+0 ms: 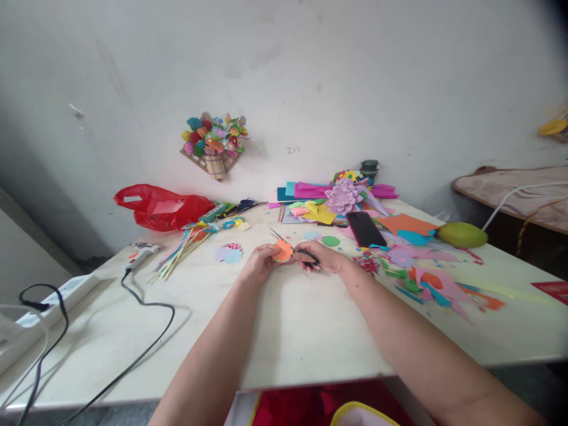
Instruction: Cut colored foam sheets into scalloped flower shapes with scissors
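Note:
Between the fingers of my left hand [261,261] is an orange paper flower [283,251] with a scalloped edge. My right hand [322,255] grips a pair of scissors [311,258] by the dark handles. The scissors' thin blades point up and left, passing behind the orange flower. Left of my hands lie overlapping lilac and light blue flower cut-outs [229,254] with red bits on them. A green paper disc [331,241] rests just beyond my right hand, beside pale blue cut-outs [312,235].
A glue gun [144,254] with a black cord lies left, near a power strip [57,305]. Behind it are a red plastic bag [162,207] and paper strips [184,254]. To the right are a phone [366,229], colourful scraps [437,284] and a yellow-green oval object [462,235].

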Available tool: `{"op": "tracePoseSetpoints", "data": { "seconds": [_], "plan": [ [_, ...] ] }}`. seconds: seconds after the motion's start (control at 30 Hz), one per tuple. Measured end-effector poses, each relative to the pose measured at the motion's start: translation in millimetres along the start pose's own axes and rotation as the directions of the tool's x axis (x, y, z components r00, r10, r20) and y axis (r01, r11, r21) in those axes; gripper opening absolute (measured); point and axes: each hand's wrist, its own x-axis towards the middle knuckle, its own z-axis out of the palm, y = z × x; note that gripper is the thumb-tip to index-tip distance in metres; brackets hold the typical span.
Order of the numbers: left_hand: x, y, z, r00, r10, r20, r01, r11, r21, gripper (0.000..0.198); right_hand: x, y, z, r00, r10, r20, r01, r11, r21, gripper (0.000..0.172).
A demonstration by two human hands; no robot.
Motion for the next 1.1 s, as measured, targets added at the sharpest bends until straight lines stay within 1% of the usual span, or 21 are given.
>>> {"op": "tracePoseSetpoints", "data": {
  "seconds": [0.13, 0.33, 0.6, 0.73, 0.87, 0.97, 1.1],
  "plan": [
    [-1, 1, 1.2, 1.000, -0.001, 0.003, 0.001, 1.000, 0.001, 0.018, 0, 0, 0, 1.000, 0.011, -0.004, -0.011, 1.000, 0.021, 0.019],
    [0, 1, -0.2, 1.000, 0.012, -0.022, -0.011, 0.999, 0.038, 0.016, 1, -1, 0, 1.000, 0.001, -0.019, -0.001, 1.000, -0.011, 0.023],
    [3, -1, -2.2, 0.999, 0.028, -0.021, -0.027, 0.999, 0.041, 0.018, 2, 0, 1, 0.999, 0.020, -0.043, -0.022, 0.999, -0.026, 0.021],
    [3, -1, -1.7, 0.999, 0.027, -0.036, -0.024, 0.998, 0.055, 0.020, 0, -6, 4, 0.998, 0.029, -0.057, -0.031, 0.999, -0.026, 0.021],
    [3, -1, -1.8, 0.998, 0.044, -0.054, -0.039, 0.995, 0.089, 0.023, -3, -12, 7, 0.995, 0.060, -0.074, -0.062, 0.998, -0.016, 0.025],
    [4, 0, -3.8, 0.998, 0.042, -0.046, -0.035, 0.989, 0.145, 0.022, -5, -14, 5, 0.992, 0.061, -0.109, -0.062, 0.998, -0.008, 0.027],
    [3, -1, -4.5, 0.999, 0.036, 0.010, -0.037, 0.976, 0.215, 0.022, -3, -12, 1, 0.980, 0.019, -0.196, -0.009, 0.999, 0.050, 0.029]
  ]
}}
